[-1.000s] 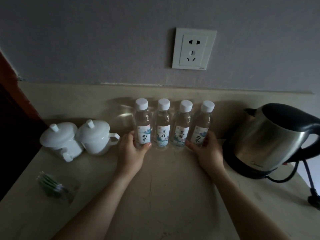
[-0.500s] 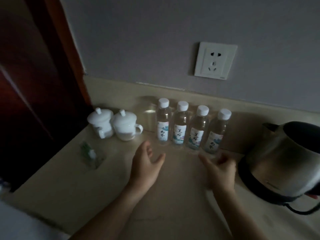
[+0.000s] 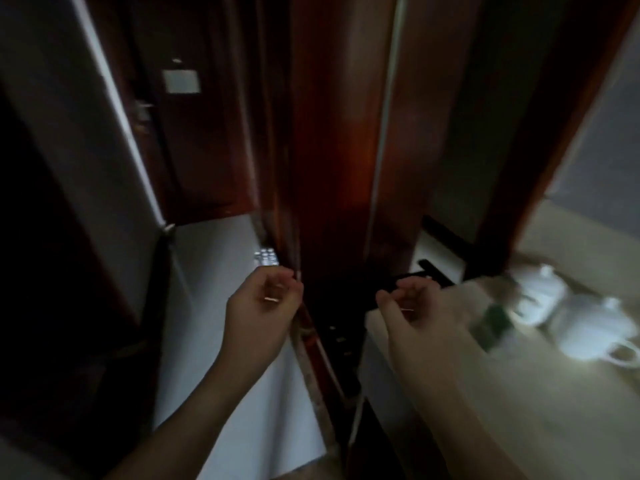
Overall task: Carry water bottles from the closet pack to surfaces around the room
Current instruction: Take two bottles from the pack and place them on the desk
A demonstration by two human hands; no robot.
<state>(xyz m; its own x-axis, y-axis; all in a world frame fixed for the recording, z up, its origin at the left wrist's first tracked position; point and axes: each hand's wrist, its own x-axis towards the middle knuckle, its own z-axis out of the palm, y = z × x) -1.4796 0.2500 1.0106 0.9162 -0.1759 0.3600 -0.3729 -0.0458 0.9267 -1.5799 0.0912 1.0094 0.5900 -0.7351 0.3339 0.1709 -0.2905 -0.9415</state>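
Note:
My left hand [image 3: 265, 303] hangs in front of the dark wooden closet panel [image 3: 332, 150], fingers loosely curled with nothing in them. At the same height my right hand [image 3: 415, 310] is held over the counter's left edge, also curled and holding nothing. Low on the floor beside the wooden panel, a pack of water bottles [image 3: 266, 257] shows as a small cluster of pale caps, just above my left hand in the view. The row of bottles on the counter is out of view. The whole frame is blurred.
The beige counter [image 3: 519, 393] fills the lower right, with two white lidded cups [image 3: 568, 313] and a green sachet [image 3: 491, 323] on it. A pale floor strip [image 3: 214, 271] runs ahead between a dark door on the left and the wooden closet.
The view has swung left from the counter's bottle row and kettle to the closet and floor. Both hands have left the bottles and now hang curled and holding nothing.

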